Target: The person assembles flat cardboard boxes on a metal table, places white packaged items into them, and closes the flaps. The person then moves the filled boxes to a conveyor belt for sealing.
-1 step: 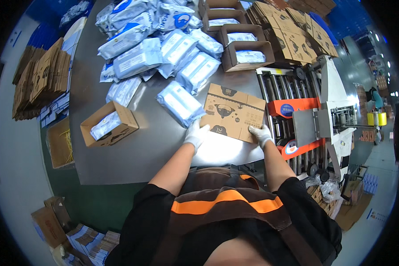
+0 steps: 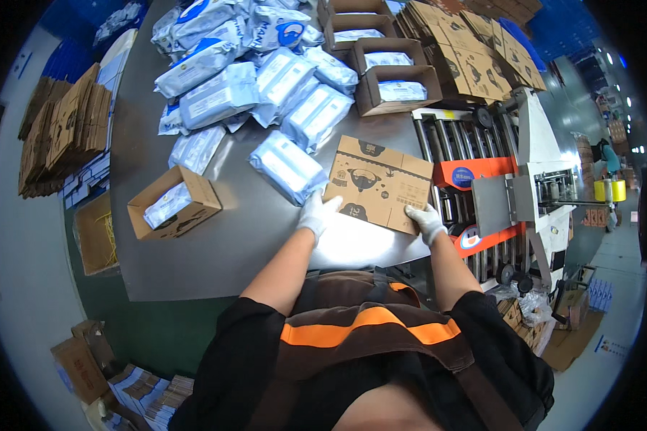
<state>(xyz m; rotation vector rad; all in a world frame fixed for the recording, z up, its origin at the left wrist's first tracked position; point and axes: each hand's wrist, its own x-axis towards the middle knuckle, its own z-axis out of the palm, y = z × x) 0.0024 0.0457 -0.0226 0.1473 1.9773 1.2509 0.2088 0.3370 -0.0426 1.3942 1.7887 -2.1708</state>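
A brown cardboard carton (image 2: 381, 183) with dark printed pictures is held low over the metal table, tilted a little. It looks folded flat. My white-gloved left hand (image 2: 319, 214) grips its near left corner, fingers partly hidden by the board. On the near right corner, my gloved right hand (image 2: 427, 221) is closed with the thumb on top. Just beyond my left hand lies a pale blue and white soft pack (image 2: 287, 167). To the left, an open carton (image 2: 205, 195) on its side holds a similar pack (image 2: 168, 205).
Many more soft packs (image 2: 219, 93) are heaped at the back of the table (image 2: 244, 248). Open cartons with packs (image 2: 397, 72) stand in a row behind, beside stacked flat cartons (image 2: 467, 57). A roller machine (image 2: 474, 172) with orange-red bars adjoins the table's right side.
My hands keep their hold on the carton. The view has shifted very slightly, so the packs and boxes appear a little farther left.
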